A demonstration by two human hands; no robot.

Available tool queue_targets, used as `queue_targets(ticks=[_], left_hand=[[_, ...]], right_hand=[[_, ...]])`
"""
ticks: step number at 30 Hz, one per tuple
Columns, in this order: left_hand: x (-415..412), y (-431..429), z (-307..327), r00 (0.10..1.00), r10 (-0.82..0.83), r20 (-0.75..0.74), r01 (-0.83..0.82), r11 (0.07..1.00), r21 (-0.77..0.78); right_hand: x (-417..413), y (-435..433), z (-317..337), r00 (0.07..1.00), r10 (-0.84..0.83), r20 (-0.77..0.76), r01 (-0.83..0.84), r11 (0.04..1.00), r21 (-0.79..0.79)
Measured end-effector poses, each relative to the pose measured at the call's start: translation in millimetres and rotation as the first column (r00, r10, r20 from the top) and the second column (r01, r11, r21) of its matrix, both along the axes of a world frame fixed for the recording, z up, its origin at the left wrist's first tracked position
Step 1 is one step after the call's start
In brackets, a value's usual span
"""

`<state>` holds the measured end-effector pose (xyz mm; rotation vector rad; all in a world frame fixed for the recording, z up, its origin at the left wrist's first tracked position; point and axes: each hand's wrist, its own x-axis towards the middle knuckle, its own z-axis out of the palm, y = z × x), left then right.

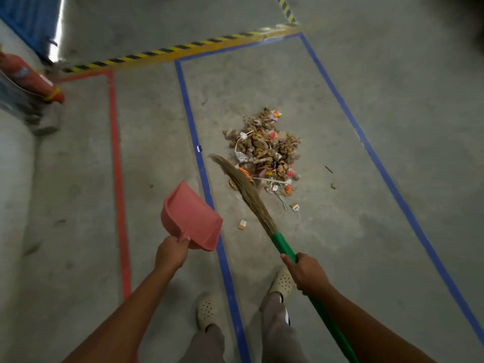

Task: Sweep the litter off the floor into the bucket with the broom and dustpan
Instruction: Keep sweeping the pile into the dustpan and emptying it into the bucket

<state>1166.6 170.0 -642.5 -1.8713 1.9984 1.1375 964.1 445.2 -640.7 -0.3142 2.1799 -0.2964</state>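
Grips with the left hand [171, 254] the short handle of a pink plastic dustpan [191, 217], fingers curled round it. Holds this dustpan lifted above the grey concrete floor [366, 127], tilted, with the open mouth turned away from the body; in this view covers with its right corner a part of a long blue tape line [195, 142].

Grips with the right hand [305, 273] a long broom [246, 195] of straw-coloured bristles and green handle, closed round the handle a little below the place where the bristles begin. Points the broom forward and to the left, with the curved bristle tips at the near left edge of a heap of mixed brown and coloured litter [264, 150].

Lying on the floor inside the blue tape rectangle, this heap, ahead of two cream perforated clogs [207, 310] and well apart from the dustpan. Near the heap, on the near side, two small loose paper scraps [242, 224].

Further left, a red tape line [116, 163]. At the far side, a yellow and black striped floor marking [167, 51]. At the left edge, a red fire extinguisher [34, 77], blurred.
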Motion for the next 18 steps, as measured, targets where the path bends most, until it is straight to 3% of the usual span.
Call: queue_targets(ticks=[6,11,18], left_hand=[[-43,19,-62,0.995,0.075,0.063,-0.075,0.997,0.006],[-62,39,-155,0.989,0.124,0.082,-0.129,0.990,0.052],[-80,58,-286,0.985,0.111,0.135,-0.128,0.984,0.123]], right_hand=[[-50,8,-71,0.988,0.146,0.049,-0.150,0.984,0.098],[-72,10,-158,0.965,0.252,0.073,-0.260,0.954,0.146],[-81,13,-287,0.958,0.259,0.125,-0.278,0.943,0.182]])
